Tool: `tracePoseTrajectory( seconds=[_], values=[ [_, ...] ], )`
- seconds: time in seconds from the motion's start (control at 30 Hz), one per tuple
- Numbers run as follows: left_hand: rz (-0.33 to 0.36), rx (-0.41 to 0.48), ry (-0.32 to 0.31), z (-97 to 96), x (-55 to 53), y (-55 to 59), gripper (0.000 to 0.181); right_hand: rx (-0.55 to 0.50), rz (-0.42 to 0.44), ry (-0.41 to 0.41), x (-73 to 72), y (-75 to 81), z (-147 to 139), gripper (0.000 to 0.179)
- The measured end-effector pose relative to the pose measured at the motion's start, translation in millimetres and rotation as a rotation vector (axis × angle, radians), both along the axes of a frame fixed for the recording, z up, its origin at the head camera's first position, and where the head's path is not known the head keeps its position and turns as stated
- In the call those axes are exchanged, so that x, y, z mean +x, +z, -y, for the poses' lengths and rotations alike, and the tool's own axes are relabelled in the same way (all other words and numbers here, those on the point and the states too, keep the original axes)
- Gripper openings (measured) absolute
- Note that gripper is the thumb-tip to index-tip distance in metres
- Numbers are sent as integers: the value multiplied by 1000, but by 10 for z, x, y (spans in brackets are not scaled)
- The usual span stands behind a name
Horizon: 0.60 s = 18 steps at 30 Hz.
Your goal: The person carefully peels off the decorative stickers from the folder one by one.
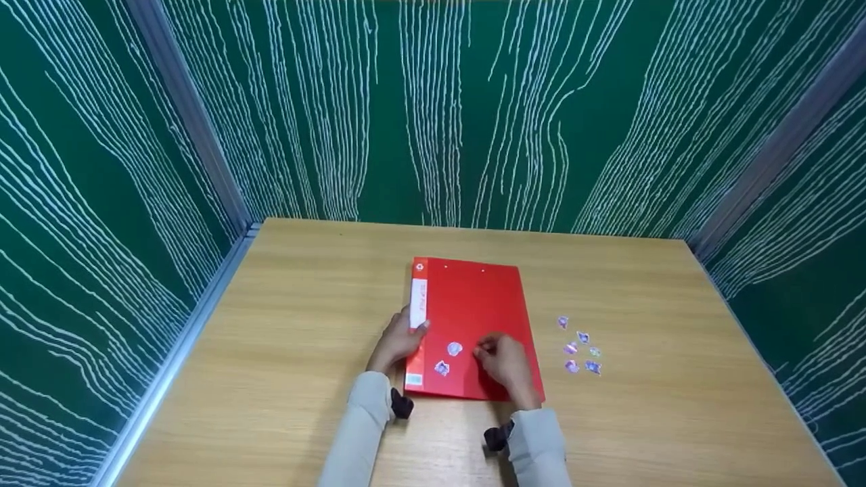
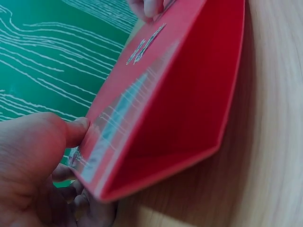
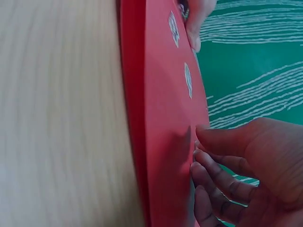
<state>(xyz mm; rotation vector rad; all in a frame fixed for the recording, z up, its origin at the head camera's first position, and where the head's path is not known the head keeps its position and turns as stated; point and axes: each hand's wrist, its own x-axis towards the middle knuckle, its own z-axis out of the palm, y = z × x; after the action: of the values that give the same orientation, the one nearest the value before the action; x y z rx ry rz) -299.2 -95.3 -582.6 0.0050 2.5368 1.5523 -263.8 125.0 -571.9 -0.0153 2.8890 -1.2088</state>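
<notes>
A red folder (image 1: 473,304) with a white spine label lies on the table, its spine side raised in the left wrist view. My left hand (image 1: 400,340) grips the spine, thumb on the cover and fingers around the edge. Two small stickers, a round pale one (image 1: 454,348) and a purple one (image 1: 442,368), are on the lower cover. Over the cover just right of them is my right hand (image 1: 506,365). Its thumb and index fingertip pinch a thin sticker, mostly hidden, close to the red surface in the right wrist view (image 3: 191,137).
Several loose stickers, among them a purple one (image 1: 593,367), are scattered on the wooden table (image 1: 649,419) right of the folder. Green panels (image 1: 385,122) with white wavy lines stand behind and at both sides. A metal rail (image 1: 183,352) borders the table's left edge.
</notes>
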Motion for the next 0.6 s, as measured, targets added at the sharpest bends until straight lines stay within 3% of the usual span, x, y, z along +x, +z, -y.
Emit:
tracePoseTrajectory(
  seconds=[0.2,0.5,0.57,0.6],
  values=[
    [74,28,35,5,5,-17,63,-31,-4,21,-4,-19,107,16],
    [112,64,38,10,15,-9,64,-49,-4,30,22,-32,186,16],
    [106,55,38,5,14,-14,64,-49,5,34,26,-36,190,17],
    [66,37,24,2,7,-20,62,-50,10,34,28,-36,192,18]
  ],
)
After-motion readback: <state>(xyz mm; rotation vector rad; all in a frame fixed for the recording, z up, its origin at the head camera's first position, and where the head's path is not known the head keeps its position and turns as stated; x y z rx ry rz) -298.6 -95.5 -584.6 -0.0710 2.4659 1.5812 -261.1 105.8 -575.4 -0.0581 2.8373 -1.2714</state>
